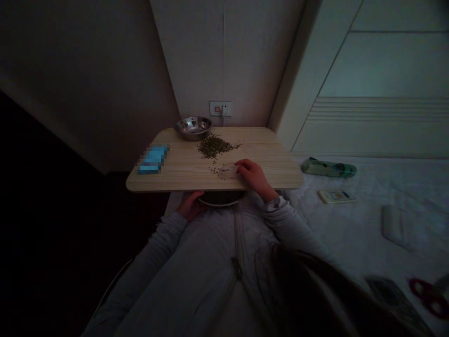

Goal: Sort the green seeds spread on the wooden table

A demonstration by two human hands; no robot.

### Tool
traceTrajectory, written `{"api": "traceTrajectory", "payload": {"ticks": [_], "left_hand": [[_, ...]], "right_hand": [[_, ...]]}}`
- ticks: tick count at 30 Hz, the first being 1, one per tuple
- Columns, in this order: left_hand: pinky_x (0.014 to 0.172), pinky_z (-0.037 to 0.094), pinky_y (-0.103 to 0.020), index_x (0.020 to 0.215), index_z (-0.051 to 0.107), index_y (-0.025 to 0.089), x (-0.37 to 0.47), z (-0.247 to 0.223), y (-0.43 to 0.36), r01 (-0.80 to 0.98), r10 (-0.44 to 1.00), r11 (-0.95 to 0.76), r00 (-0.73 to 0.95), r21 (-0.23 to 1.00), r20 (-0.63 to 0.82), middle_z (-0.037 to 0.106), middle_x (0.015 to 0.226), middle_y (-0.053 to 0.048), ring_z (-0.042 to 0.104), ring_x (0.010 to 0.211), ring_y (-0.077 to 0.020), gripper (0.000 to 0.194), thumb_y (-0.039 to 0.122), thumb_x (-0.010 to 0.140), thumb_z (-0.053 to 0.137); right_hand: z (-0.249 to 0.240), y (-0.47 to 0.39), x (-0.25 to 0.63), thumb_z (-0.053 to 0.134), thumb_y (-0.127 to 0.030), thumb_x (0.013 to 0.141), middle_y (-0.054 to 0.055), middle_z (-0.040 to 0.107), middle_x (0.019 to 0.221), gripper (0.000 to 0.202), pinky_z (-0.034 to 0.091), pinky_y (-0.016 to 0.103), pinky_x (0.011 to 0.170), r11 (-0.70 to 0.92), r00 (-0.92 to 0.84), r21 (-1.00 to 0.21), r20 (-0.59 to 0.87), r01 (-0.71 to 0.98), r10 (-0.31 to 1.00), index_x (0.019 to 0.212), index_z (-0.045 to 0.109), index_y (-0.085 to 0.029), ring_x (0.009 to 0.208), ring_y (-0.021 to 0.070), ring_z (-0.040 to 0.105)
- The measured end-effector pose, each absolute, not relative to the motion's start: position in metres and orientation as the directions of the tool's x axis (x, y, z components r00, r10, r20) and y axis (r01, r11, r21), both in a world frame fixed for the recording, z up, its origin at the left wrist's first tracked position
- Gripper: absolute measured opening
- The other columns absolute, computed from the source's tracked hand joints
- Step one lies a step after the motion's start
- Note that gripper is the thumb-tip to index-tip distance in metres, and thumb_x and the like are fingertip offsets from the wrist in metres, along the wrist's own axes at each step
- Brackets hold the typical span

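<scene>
A spread of small dark green beans or seeds (215, 146) lies on the wooden tabletop (264, 154), with a few stray ones nearer the front edge. My right hand (253, 177) rests over the front of the table, its fingers pinched on the edge of a clear, thin, rounded piece of plastic (227, 172) beside the strays. Below the front edge, my left hand (191, 205) grips the side of a bowl with a pale rim (222, 204) in my lap. The table hides most of that bowl, and its inside is too dark to make out.
A shiny metal bowl (193, 128) stands at the table's back left, and a blurred blue object (153, 159) lies at the left. Behind is a wall socket (220, 108) with a plug. On the white bedding at right are a green bottle-like case (329, 167), a remote (336, 196) and red-handled scissors (428, 296).
</scene>
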State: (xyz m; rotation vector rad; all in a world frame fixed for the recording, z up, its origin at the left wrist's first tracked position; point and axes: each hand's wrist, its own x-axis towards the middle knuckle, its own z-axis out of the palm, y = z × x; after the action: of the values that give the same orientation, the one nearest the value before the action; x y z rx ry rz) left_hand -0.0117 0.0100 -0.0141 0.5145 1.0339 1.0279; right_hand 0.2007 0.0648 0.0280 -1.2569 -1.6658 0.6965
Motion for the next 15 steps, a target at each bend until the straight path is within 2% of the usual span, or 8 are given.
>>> {"api": "traceTrajectory", "payload": {"ticks": [15], "left_hand": [[0.061,0.051,-0.027,0.077,0.059,0.017,-0.0128,-0.0161,0.0104,-0.445,0.880,0.466,0.139,0.765,-0.454,0.065,0.075,-0.003,0.061,0.076,-0.0169,0.011,0.018,0.068,0.053]], "right_hand": [[0.0248,0.0675,0.2017,0.042,-0.025,0.069,-0.001,0.058,0.064,0.025,0.038,0.026,0.060,0.313,-0.078,-0.850,0.310,0.425,0.948,0.085,0.060,-0.018,0.060,0.0127,0.050]]}}
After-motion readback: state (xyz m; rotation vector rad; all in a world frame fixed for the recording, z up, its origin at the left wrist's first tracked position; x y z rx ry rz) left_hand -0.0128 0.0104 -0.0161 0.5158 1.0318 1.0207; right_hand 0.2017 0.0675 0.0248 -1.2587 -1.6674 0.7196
